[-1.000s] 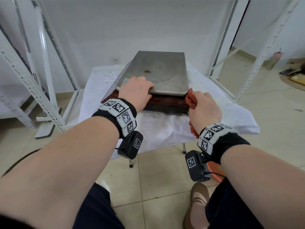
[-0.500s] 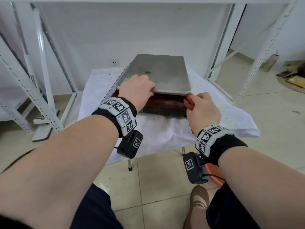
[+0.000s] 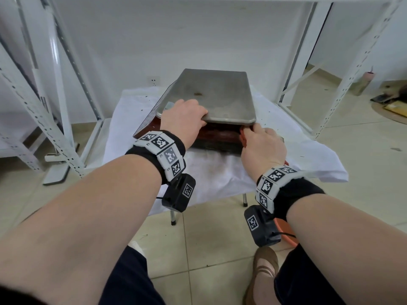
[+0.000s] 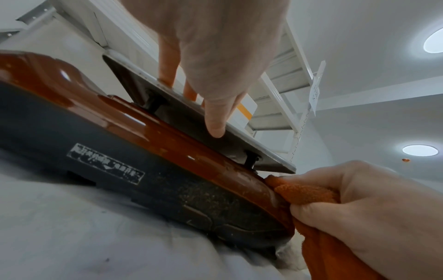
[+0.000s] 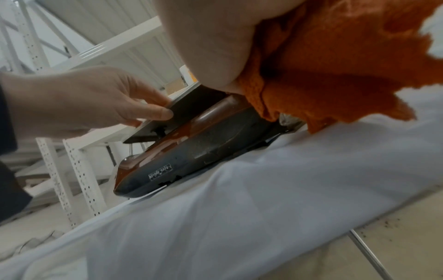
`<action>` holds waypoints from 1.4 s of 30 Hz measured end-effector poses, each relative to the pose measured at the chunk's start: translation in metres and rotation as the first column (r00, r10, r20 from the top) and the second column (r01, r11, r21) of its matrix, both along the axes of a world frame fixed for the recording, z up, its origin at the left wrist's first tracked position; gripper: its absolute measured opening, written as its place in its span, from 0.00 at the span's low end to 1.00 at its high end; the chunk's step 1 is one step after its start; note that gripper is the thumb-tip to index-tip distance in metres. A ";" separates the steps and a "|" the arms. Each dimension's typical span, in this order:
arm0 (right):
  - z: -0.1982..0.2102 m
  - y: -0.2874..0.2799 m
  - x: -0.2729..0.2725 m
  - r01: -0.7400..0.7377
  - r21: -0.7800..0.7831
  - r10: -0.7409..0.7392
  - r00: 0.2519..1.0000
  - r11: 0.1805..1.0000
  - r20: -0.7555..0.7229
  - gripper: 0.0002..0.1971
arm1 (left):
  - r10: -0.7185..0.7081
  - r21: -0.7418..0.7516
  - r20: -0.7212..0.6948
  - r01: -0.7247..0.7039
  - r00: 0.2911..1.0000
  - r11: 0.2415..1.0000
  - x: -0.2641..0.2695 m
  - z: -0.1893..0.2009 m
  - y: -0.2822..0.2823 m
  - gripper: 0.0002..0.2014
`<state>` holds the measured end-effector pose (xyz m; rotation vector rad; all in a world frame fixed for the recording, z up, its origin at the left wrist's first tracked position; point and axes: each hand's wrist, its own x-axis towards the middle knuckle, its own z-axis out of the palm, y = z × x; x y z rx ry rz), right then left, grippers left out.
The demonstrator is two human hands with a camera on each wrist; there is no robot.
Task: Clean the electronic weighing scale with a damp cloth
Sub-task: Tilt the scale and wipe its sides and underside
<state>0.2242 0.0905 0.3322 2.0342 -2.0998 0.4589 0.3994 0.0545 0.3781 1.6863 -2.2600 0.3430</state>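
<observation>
The scale (image 3: 211,128) lies just ahead of both hands; the left hand (image 3: 182,119) pinches its steel platter (image 3: 211,95), the right hand (image 3: 262,148) clamps the orange cloth (image 4: 304,193) against its near right corner.

Bare forearms wear black wristbands (image 3: 295,194) with checkered marker tiles, black cameras (image 3: 179,193) beneath; dark trousers (image 3: 132,280).
</observation>
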 end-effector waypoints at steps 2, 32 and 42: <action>0.003 0.000 -0.001 -0.018 0.008 0.018 0.999 1.000 -0.028 0.14 | 0.001 -0.042 -0.002 -0.001 1.000 0.999 -0.001 0.004 0.000 0.10; 0.019 -0.008 0.013 -0.121 0.005 0.120 0.993 0.993 0.012 0.13 | -0.015 -0.049 -0.038 0.014 0.999 0.999 0.004 0.019 -0.015 0.11; 0.016 -0.024 0.057 -0.317 0.010 0.318 0.948 0.948 -0.032 0.13 | -0.018 -0.018 -0.003 0.018 1.000 1.000 0.008 0.021 -0.017 0.11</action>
